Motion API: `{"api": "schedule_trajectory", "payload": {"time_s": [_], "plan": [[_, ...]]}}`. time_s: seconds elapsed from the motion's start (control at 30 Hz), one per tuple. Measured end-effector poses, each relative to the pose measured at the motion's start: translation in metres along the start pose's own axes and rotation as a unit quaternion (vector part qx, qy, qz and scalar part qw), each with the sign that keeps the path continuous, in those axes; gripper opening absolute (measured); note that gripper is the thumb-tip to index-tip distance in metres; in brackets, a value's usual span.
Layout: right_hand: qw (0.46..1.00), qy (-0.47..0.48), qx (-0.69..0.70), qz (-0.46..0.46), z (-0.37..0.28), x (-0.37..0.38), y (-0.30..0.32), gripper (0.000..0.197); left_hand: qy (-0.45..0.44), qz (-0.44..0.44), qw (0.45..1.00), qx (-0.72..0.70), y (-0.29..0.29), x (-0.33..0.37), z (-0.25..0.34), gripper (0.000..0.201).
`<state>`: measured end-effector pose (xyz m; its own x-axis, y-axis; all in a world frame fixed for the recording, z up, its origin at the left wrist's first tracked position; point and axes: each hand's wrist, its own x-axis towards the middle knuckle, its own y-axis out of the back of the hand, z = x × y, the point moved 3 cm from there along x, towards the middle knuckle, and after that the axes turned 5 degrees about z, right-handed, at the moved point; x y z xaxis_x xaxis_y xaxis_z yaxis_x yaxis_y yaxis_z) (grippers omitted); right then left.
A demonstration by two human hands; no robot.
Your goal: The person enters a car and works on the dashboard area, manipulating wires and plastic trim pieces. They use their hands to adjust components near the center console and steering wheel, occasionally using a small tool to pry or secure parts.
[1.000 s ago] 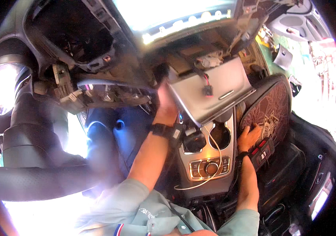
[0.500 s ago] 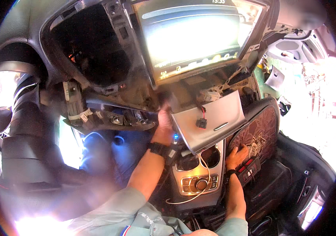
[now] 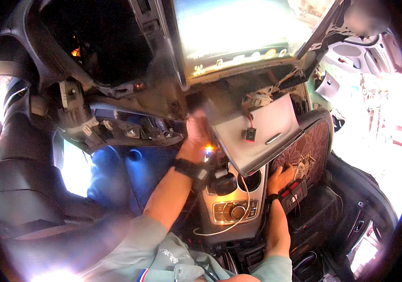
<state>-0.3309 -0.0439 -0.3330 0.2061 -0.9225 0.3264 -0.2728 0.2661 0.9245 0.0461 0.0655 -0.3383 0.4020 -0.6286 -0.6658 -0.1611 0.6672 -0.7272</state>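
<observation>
My left hand (image 3: 197, 130) reaches up under the dashboard, beside the left edge of a silver-grey storage lid panel (image 3: 262, 131). Its fingers vanish into shadow there, so what they touch is hidden. A small black plug connector (image 3: 250, 135) on red wires lies on the tilted panel. My right hand (image 3: 280, 179) rests to the right of the centre console (image 3: 210, 199), against a brown patterned seat cover (image 3: 304, 155). Its visible fingers are spread and hold nothing I can see. Close below that hand is a dark device with red parts (image 3: 292, 195).
A lit display screen (image 3: 238, 35) hangs above the dash opening. Left of it is a dark instrument cavity (image 3: 97, 42), with a loose trim strip (image 3: 135, 131) beneath. A white cable (image 3: 245, 202) loops over the console's rotary knob (image 3: 237, 213). The steering wheel (image 3: 17, 141) stands far left.
The whole view has shifted a little, with the dash and screen higher in it. A small light by my left wrist has turned from blue to orange. Both hands keep about the same places.
</observation>
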Motion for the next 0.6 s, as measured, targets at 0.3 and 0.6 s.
{"api": "schedule_trajectory", "payload": {"time_s": [0.3,0.6], "plan": [[1.0,0.019,-0.01,0.001,0.0,0.0,-0.003,0.051,-0.178,0.003,0.952,0.25,0.103,0.093,-0.019,0.03],[1.0,0.008,-0.017,-0.006,0.004,0.0,-0.008,0.05,-0.131,-0.082,0.98,0.129,0.039,0.037,0.004,0.024]]}}
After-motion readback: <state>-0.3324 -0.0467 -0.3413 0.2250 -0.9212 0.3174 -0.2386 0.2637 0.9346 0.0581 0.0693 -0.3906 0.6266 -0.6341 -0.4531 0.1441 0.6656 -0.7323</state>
